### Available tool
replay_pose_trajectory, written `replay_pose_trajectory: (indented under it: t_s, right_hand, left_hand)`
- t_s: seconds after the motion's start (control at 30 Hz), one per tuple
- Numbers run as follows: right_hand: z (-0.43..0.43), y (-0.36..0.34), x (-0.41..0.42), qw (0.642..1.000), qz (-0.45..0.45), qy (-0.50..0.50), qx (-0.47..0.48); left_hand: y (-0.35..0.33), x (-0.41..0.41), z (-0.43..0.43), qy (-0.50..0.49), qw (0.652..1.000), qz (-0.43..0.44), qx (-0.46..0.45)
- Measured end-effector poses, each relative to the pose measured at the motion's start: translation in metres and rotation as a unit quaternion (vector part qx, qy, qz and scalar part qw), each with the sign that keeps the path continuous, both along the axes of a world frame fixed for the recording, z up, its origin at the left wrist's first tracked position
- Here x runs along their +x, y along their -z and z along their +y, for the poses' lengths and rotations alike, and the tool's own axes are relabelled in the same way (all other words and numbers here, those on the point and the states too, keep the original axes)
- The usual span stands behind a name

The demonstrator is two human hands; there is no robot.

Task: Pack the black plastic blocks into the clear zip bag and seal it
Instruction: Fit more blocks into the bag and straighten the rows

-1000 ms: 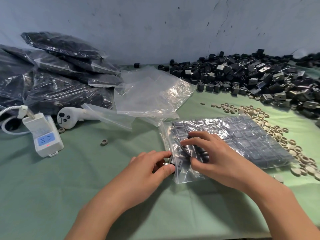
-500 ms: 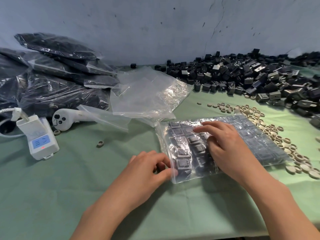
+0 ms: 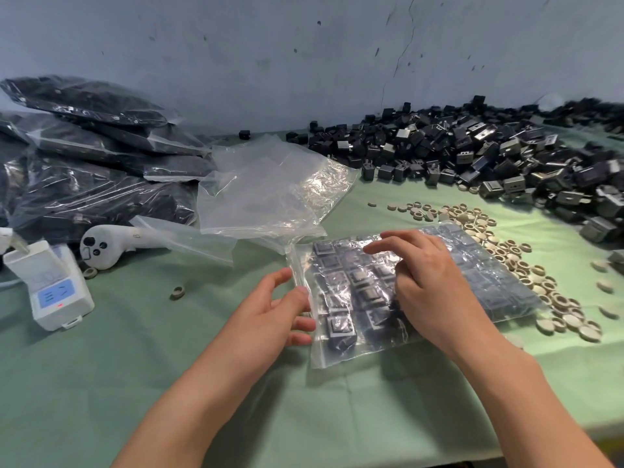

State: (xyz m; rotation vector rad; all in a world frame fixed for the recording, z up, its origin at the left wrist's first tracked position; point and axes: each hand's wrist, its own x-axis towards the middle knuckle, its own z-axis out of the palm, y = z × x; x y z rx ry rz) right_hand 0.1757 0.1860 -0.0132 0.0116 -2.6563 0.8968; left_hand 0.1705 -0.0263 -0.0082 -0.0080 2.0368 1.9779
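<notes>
The clear zip bag (image 3: 341,298) of black blocks (image 3: 339,327) lies flat on the green table (image 3: 135,366). The right hand (image 3: 429,282) presses it with straight fingers, hiding its middle. The left hand (image 3: 273,312), loosely open, touches its left edge. Glare obscures the seal.

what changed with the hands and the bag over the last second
The left hand released its pinch on the edge of the zip bag and opened. The right hand slid farther across the bag and flattened on it. The bag and the block pile stayed put.
</notes>
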Motion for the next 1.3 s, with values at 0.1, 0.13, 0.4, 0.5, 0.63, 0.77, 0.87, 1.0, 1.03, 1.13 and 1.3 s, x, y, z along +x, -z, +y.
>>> replay_pose_trajectory:
  t_s: [0.1, 0.13, 0.4, 0.5, 0.63, 0.77, 0.87, 1.0, 1.03, 1.13, 1.3]
  right_hand:
    - [0.001, 0.001, 0.000, 1.000, 0.004, -0.004, 0.005]
    - [0.001, 0.001, -0.001, 1.000, 0.006, -0.005, 0.005]
    - [0.000, 0.002, -0.003, 0.997, 0.074, 0.029, -0.017]
    - [0.000, 0.003, -0.003, 0.995, 0.090, 0.039, -0.021]
    - [0.002, 0.005, -0.003, 0.997, 0.074, 0.035, -0.010]
    - [0.006, 0.006, -0.003, 0.998, 0.048, 0.030, -0.012]
    - [0.008, 0.006, -0.003, 0.999, 0.027, 0.028, -0.003]
    - [0.012, 0.007, -0.002, 0.999, 0.012, 0.027, -0.011]
    - [0.014, 0.006, -0.002, 0.999, 0.013, 0.031, -0.012]
    - [0.016, 0.006, -0.003, 0.999, 0.015, 0.037, -0.009]
    - [0.021, 0.006, -0.008, 0.999, 0.010, 0.035, -0.013]
  left_hand:
    - [0.002, -0.004, 0.002, 0.004, 1.000, -0.008, 0.007]
    - [0.001, -0.004, 0.002, 0.004, 1.000, -0.015, 0.023]
    - [-0.003, -0.004, 0.010, 0.001, 0.991, -0.099, 0.086]
    - [0.000, -0.004, 0.015, 0.003, 0.989, -0.113, 0.094]
    - [0.006, -0.005, 0.017, -0.006, 0.987, -0.127, 0.099]
    - [0.008, -0.007, 0.012, -0.012, 0.986, -0.131, 0.107]
    - [0.007, -0.011, 0.008, -0.017, 0.986, -0.133, 0.102]
    - [0.003, -0.014, 0.002, -0.049, 0.981, -0.142, 0.121]
    - [0.003, -0.015, 0.000, -0.056, 0.981, -0.142, 0.121]
    - [0.005, -0.020, -0.004, -0.083, 0.980, -0.137, 0.116]
    - [0.006, -0.029, -0.004, -0.141, 0.975, -0.108, 0.132]
